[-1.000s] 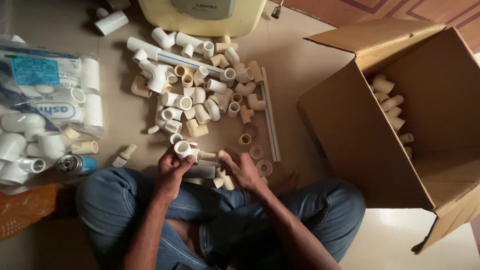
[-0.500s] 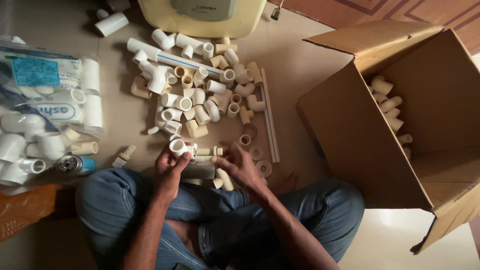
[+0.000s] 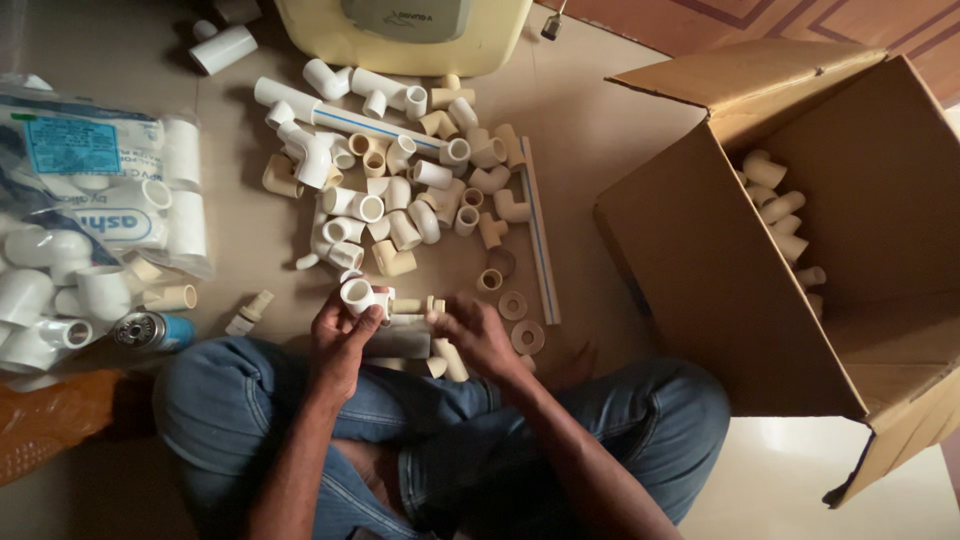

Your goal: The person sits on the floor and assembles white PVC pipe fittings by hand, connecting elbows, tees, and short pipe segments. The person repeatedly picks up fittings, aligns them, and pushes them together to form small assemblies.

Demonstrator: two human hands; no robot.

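I sit cross-legged on the floor in blue jeans. My left hand point(image 3: 340, 335) grips a white plastic pipe tee fitting point(image 3: 358, 295), its round opening facing up. My right hand point(image 3: 478, 335) pinches a short cream pipe piece point(image 3: 412, 305) that meets the side of the tee. A short white pipe section point(image 3: 398, 343) lies under my hands, by my knees. Just beyond my hands spreads a pile of several white and cream pipe fittings point(image 3: 400, 190) on the floor.
An open cardboard box point(image 3: 800, 260) with several fittings inside stands at the right. A clear plastic bag of white fittings point(image 3: 90, 200) lies at the left, with a blue-topped can point(image 3: 150, 330) beside it. Two long pipes point(image 3: 535, 230) and flat rings point(image 3: 513, 305) lie nearby. A cream appliance point(image 3: 400, 35) stands at the far edge.
Both hands have lifted the tee and cream piece slightly and brought them closer together; the right hand has shifted up to the cream piece.
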